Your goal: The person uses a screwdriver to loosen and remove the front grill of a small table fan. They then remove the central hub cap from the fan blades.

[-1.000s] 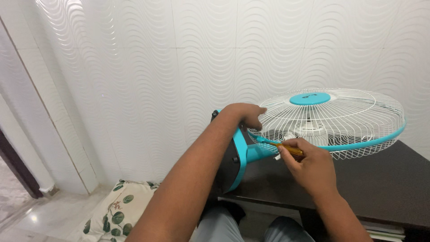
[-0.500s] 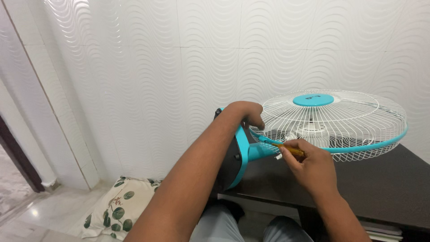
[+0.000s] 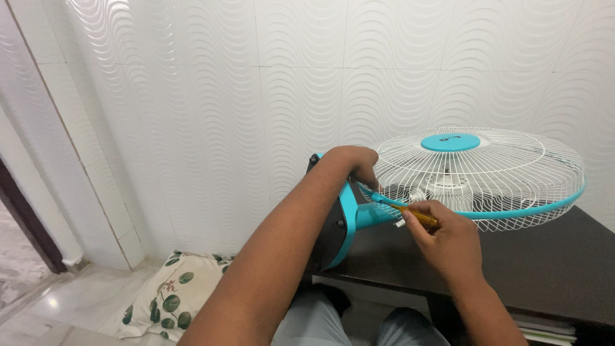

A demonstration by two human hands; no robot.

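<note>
Closest to us are our knees in grey trousers (image 3: 359, 323), tucked up against the front edge of the dark table (image 3: 551, 269), and down on the pale floor to the left there's a cream cushion (image 3: 170, 298) with a green leaf print. Our right hand (image 3: 448, 240) is curled tight around a screwdriver (image 3: 410, 213) with a see-through amber handle, and the tip end points left toward the turquoise rim of the fan (image 3: 477, 176), right about where the rim meets the neck. The fan itself is lying tipped over on the table, with the cage facing up and sitting roughly flat. It's a white wire cage with thin ribs fanning out from a round turquoise cap in the middle, plus a turquoise band running all the way round the edge. Through the wires we can make out the pale blades and hub. Its round base (image 3: 336, 221) hangs off the left end of the table, standing on edge, black underneath with a turquoise lip. Our left hand (image 3: 355, 163) reaches over that base and grips the near-left edge of the cage, fingers bent down over the wires. Behind everything is a white wall (image 3: 256, 83) tiled with a wavy ripple pattern.
</note>
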